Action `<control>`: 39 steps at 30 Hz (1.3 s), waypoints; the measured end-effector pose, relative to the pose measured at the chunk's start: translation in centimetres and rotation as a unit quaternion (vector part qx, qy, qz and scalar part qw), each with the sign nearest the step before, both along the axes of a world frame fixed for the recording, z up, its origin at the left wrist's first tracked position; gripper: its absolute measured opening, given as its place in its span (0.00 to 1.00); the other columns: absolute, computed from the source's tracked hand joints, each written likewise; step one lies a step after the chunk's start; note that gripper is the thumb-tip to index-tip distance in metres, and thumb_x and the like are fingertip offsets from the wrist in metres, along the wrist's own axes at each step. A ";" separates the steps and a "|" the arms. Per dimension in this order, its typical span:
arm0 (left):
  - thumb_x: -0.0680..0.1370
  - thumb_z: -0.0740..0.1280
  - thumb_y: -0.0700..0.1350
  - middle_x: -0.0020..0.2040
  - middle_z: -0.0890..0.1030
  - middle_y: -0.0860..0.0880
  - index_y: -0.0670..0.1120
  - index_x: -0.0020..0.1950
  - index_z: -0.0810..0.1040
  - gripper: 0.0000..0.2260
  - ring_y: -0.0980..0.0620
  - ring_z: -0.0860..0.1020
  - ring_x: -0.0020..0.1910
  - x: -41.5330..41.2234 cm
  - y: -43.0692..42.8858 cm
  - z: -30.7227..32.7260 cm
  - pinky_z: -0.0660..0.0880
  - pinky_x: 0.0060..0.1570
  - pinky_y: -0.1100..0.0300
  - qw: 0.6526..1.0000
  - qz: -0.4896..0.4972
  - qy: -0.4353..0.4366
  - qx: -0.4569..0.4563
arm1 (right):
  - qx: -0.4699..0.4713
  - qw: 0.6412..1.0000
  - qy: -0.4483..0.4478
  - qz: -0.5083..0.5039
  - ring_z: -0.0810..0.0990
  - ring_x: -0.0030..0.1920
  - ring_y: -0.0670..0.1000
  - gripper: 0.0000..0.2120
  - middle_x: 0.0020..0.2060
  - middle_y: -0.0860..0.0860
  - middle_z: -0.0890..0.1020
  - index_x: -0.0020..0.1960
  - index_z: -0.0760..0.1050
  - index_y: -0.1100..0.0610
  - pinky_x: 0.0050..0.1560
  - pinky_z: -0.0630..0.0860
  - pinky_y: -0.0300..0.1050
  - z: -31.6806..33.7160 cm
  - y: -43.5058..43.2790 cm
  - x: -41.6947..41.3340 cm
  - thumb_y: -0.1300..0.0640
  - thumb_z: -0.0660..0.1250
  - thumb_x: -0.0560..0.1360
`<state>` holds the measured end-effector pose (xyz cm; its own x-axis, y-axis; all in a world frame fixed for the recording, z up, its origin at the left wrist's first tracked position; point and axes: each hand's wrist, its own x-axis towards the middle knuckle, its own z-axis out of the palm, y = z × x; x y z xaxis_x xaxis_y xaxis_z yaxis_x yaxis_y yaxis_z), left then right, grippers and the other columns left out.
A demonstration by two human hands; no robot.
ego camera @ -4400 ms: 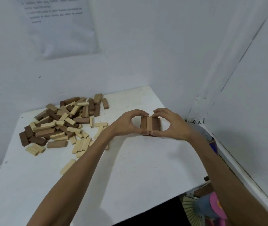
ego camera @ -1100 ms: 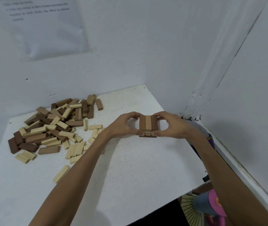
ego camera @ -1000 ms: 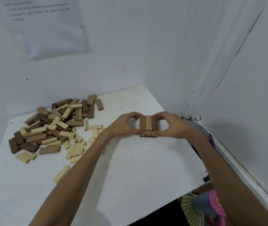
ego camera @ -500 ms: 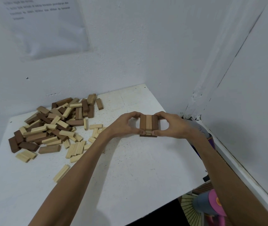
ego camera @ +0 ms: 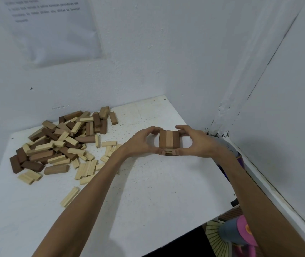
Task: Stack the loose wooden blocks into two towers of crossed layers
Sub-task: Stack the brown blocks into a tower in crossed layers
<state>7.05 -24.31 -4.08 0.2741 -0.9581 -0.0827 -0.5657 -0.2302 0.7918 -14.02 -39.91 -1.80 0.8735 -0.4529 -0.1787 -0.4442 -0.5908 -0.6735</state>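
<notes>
- A short tower (ego camera: 169,142) of wooden blocks stands on the white table (ego camera: 148,201), toward its far right side near the corner of the walls.
- Its top layer is three blocks side by side, dark, pale, dark, with their long axes pointing away from the person toward the back wall.
- Block edges of lower layers show at the near foot of the tower; which way they run is hard to tell.
- The left hand (ego camera: 138,143) curls round the tower's left side, thumb at the near corner and forefinger arched to the far corner.
- The right hand (ego camera: 197,143) mirrors it on the right side, thumb and forefinger pinching the same way.
- A pile of loose blocks (ego camera: 60,143), dark and pale, lies well apart at the far left, pointing every way.
- One pale block (ego camera: 70,196) lies alone nearer the person.
</notes>
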 end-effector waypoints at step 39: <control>0.78 0.73 0.49 0.59 0.81 0.55 0.49 0.62 0.81 0.13 0.57 0.79 0.54 4.1 28.1 4.9 0.74 0.51 0.63 0.959 0.234 -0.157 -0.012 | -0.138 0.965 -0.076 0.211 0.76 0.62 0.48 0.18 0.63 0.45 0.79 0.65 0.77 0.49 0.59 0.76 0.49 4.8 22.7 12.9 0.45 0.71 0.77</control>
